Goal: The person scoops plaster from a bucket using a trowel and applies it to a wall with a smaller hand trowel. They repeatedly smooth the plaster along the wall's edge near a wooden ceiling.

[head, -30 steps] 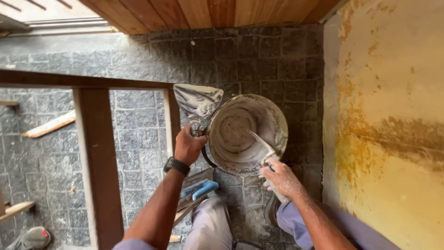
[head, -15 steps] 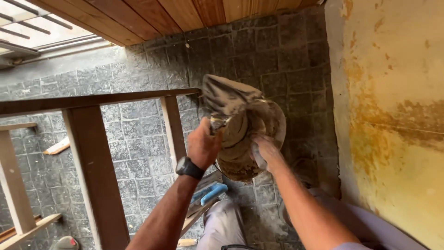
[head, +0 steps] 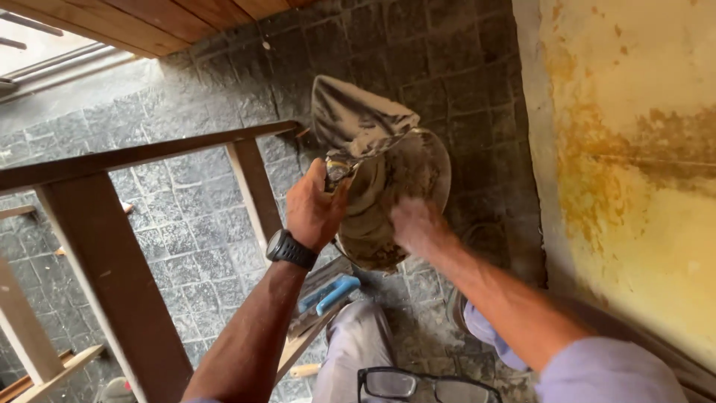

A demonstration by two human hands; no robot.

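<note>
My left hand (head: 313, 209), with a black watch (head: 291, 248) on its wrist, grips the rim of a round metal pan (head: 429, 160) smeared with grey-brown mortar. The same hand also pins a flat steel trowel blade (head: 354, 116), which sticks up above the pan. The pan is tilted with its mouth toward me. My right hand (head: 418, 227) is blurred and presses into the lower part of the pan's inside. Whatever it holds is hidden.
A brown wooden frame (head: 112, 276) with a rail and posts stands at the left. A blue-handled tool (head: 328, 295) lies on a board beside my knee. A yellow-stained plaster wall (head: 634, 149) rises at the right. Dark stone tiles (head: 186, 224) cover the floor below. Black-rimmed glasses (head: 425, 386) hang at the bottom edge.
The pan has tipped from face-up to steeply tilted and come closer. My right hand, which held a small trowel at the rim, has moved down into the pan.
</note>
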